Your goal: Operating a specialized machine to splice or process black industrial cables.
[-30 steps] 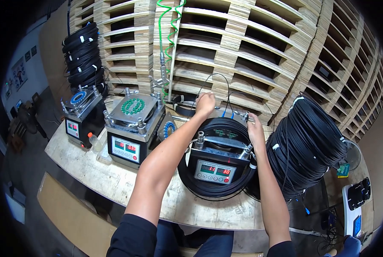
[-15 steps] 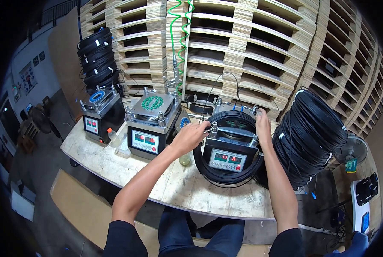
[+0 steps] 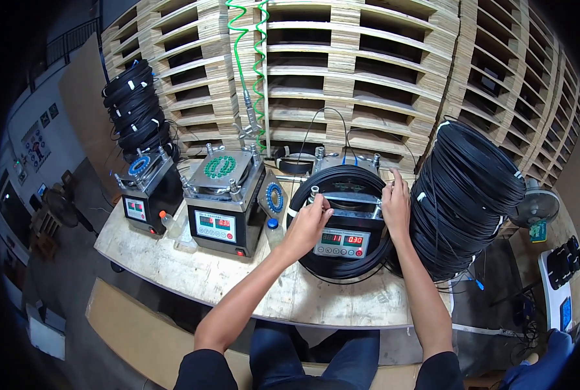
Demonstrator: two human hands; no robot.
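A boxy polishing machine with a digital display (image 3: 342, 243) stands in front of me, a coil of black cable (image 3: 303, 257) looped around it. My left hand (image 3: 308, 224) pinches the metal corner knob (image 3: 315, 190) at the machine's front left. At the front right, the fingers of my right hand (image 3: 395, 207) are closed at the other corner knob (image 3: 376, 212), with the index finger raised; they hide its top. A metal bar (image 3: 348, 197) spans between the two knobs. From the machine's rear, thin black cables with blue connectors (image 3: 350, 161) arch upward.
Two similar machines, one with a green-ringed plate (image 3: 220, 167) and one with a blue ring (image 3: 139, 165), stand left. A blue-capped bottle (image 3: 274, 233) is beside my left wrist. Tall black cable coils (image 3: 468, 201) rise at right. Stacked wooden pallets (image 3: 361, 65) back the table (image 3: 264, 286).
My left hand has come round in front of the front-left knob and pinches it. My right hand has shifted from near the rear post to the front-right knob. The display digits differ; the view shifted slightly.
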